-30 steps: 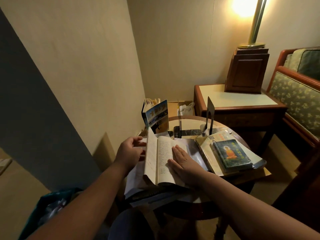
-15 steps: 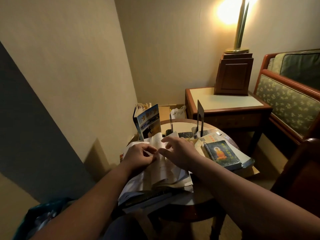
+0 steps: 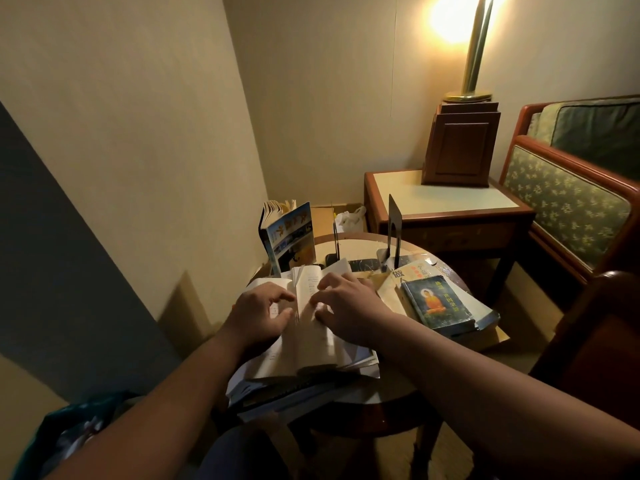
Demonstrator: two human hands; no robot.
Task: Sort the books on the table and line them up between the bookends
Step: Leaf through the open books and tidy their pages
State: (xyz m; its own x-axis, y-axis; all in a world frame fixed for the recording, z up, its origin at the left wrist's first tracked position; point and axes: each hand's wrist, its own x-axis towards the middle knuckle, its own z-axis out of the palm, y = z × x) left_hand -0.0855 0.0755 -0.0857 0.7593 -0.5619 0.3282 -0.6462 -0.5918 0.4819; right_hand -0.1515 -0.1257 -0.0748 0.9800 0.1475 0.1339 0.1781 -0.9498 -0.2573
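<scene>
An open book (image 3: 311, 344) with pale pages lies on a pile of papers at the near side of the small round table (image 3: 398, 389). My left hand (image 3: 261, 315) rests on its left pages, fingers curled at the raised middle leaves. My right hand (image 3: 349, 308) presses on the right pages with fingertips at the same leaves. A blue-covered book (image 3: 289, 237) stands upright behind, its pages fanned. Two dark metal bookends stand at the back: a thin one (image 3: 335, 242) and a taller one (image 3: 394, 225). A dark book with an orange figure (image 3: 438, 303) tops a stack on the right.
A wooden side table (image 3: 446, 202) with a lamp base (image 3: 460, 143) stands behind the round table. An upholstered armchair (image 3: 571, 199) is at the right. The wall runs close along the left. A teal bag (image 3: 72, 434) sits at the lower left.
My right hand lifted off the flat right page and moved to the middle leaves. My left hand came in beside it. Pages of the open book now stand up between both hands.
</scene>
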